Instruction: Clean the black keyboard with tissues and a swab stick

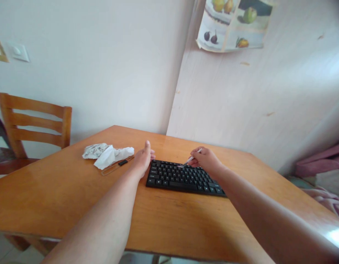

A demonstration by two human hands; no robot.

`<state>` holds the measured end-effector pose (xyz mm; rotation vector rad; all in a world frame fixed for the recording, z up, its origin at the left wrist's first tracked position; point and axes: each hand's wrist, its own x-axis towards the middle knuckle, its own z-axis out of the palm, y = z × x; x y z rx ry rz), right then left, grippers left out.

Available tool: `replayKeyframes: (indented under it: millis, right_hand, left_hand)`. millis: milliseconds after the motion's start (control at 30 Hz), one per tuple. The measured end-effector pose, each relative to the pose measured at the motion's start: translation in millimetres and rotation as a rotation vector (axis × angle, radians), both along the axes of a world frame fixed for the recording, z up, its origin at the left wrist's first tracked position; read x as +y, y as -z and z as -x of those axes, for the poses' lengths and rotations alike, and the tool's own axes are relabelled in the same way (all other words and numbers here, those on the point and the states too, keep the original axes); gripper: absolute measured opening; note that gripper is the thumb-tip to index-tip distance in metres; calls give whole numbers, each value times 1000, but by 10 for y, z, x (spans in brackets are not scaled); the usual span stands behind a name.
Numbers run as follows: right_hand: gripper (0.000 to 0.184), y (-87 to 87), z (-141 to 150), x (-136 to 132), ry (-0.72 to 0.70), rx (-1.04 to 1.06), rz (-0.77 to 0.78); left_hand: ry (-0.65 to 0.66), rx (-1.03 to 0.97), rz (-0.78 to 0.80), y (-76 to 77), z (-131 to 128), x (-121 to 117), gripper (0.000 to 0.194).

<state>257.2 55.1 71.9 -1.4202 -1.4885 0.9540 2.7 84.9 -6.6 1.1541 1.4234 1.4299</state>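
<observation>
A black keyboard (183, 178) lies on the wooden table (62, 198). My left hand (144, 158) rests against the keyboard's left end with its fingers stretched out and holding nothing. My right hand (205, 160) hovers over the keyboard's far row, pinching a thin white stick-like tool (189, 160) whose tip points down at the keys.
Crumpled white tissue (107, 153) and a clear flat packet with a small dark piece (117, 165) lie left of the keyboard. A wooden chair (34, 126) stands at the far left. Walls close off the back; pink cloth (323, 165) lies at the right.
</observation>
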Motion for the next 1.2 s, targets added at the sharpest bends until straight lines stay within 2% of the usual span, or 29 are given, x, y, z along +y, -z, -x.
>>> replayKeyframes:
  millis: [267,333,400,467,500,567,700,833,933,1067,1200]
  right_hand:
    - [8,-7,-812,-43,140,-63,9]
    - [11,-52,-1001,-55,179,-178,-33]
    - [12,-113,-1145,-61,233,-388,-129]
    - [8,-180,-1189,-77,279,-540,-235]
    - [5,-211,-1159,-94,282,-545,-268]
    - [5,-258,-987,-153,230,-405,-268]
    - [2,-277,-350,-336,3,-48,-168]
    - [6,-226,289,-477,-154,102,-86]
    - [7,-158,634,-500,-239,194,-50]
    - [7,-39,914,-454,-284,270,-18]
    - [9,62,977,-406,-256,281,44]
  left_hand:
    - [3,-36,39,-81,-14,-45,83]
    - [9,-25,45,-96,-12,-49,83]
    - [7,-17,39,-99,-9,-51,82]
    - [-3,-9,32,-96,-7,-54,82]
    - [-8,-4,31,-95,-7,-56,82]
    - [-10,1,32,-92,-8,-56,82]
    - [-4,-19,40,-81,-12,-44,83]
    - [-11,-3,21,-68,-17,-43,82]
    - [-9,33,7,-65,-15,-54,82]
    - [21,59,14,-46,10,-47,83]
    - [43,56,-7,-15,33,-15,82]
